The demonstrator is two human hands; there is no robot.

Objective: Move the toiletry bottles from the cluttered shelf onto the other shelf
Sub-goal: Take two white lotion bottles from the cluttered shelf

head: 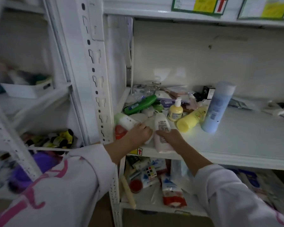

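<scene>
A cluttered white shelf (236,151) holds several toiletry bottles at its left end. My right hand (170,136) grips a pale pink-white bottle (162,126) lying at the shelf's front edge. My left hand (140,133) closes on a white bottle with a green cap (125,120), just above a red-topped item (120,131). Behind them lie a green bottle (140,104) and a yellow bottle (192,117), both on their sides. A small yellow pump bottle (175,111) stands upright. A tall blue bottle (217,107) stands to the right.
A perforated white upright (97,79) stands just left of my hands. Left shelves hold a white bin (26,90) and yellow-black items (62,138). The shelf below holds a puzzle cube (151,172) and packets. Glass jars (152,88) and small clutter sit at the back.
</scene>
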